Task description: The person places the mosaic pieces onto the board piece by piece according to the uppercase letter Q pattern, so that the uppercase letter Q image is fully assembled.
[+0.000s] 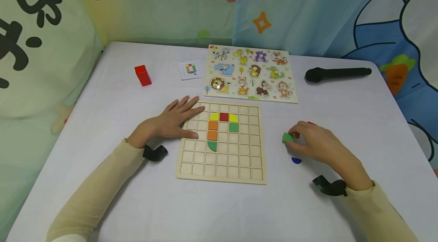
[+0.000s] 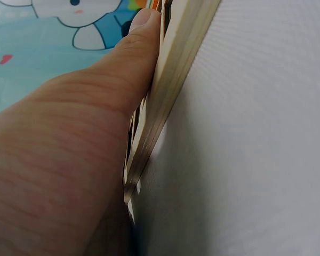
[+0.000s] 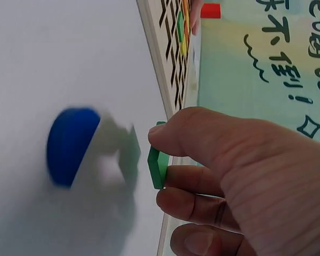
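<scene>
My left hand [image 1: 170,121] lies with fingers spread on the left part of a wooden grid board [image 1: 222,180]; its thumb [image 2: 136,50] presses along the board's side. Yellow, red, orange and green tiles stand in the upper middle cells, among them a green quarter-round tile [image 1: 212,145]. To the right of the board, my right hand [image 1: 316,142] pinches a green tile [image 3: 159,165] between thumb and fingers, just above the table. Below that hand rests a blue half-round tile [image 3: 72,146]. A red piece [image 1: 311,123] peeks out behind the hand, mostly hidden.
Behind the board lie a pattern card [image 1: 191,69] and an animal picture puzzle [image 1: 251,74]. A black microphone [image 1: 338,74] is at the back right, a red block [image 1: 143,75] at the back left. Printed curtains [image 1: 171,13] hang beyond the white table [image 1: 164,204].
</scene>
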`<state>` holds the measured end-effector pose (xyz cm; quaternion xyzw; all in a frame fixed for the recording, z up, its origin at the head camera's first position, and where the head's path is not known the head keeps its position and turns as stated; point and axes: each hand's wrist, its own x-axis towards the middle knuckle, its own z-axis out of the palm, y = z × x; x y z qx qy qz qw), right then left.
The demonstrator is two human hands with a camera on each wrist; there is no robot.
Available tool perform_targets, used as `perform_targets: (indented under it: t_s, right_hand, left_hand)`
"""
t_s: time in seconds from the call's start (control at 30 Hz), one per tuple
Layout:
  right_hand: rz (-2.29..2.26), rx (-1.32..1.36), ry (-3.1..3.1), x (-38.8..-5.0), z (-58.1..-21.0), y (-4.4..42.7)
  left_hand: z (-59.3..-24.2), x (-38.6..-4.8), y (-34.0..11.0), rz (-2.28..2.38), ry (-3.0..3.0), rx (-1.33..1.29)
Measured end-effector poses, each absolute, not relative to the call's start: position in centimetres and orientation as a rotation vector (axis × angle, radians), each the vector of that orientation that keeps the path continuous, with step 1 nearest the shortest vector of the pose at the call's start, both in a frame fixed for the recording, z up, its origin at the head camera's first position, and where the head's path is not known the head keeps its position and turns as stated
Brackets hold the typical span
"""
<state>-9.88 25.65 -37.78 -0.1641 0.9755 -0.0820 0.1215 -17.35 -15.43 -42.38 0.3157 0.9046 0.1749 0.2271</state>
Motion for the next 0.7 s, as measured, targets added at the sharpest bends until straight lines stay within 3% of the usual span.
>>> perform_targets:
  t_s: [0.7]
  right_hand:
    - [-0.282, -0.734, 2.866, -10.3, -37.7, 21.7]
  left_hand:
    - [-42.2, -17.4, -15.5, 0.479, 2.492, 0.882]
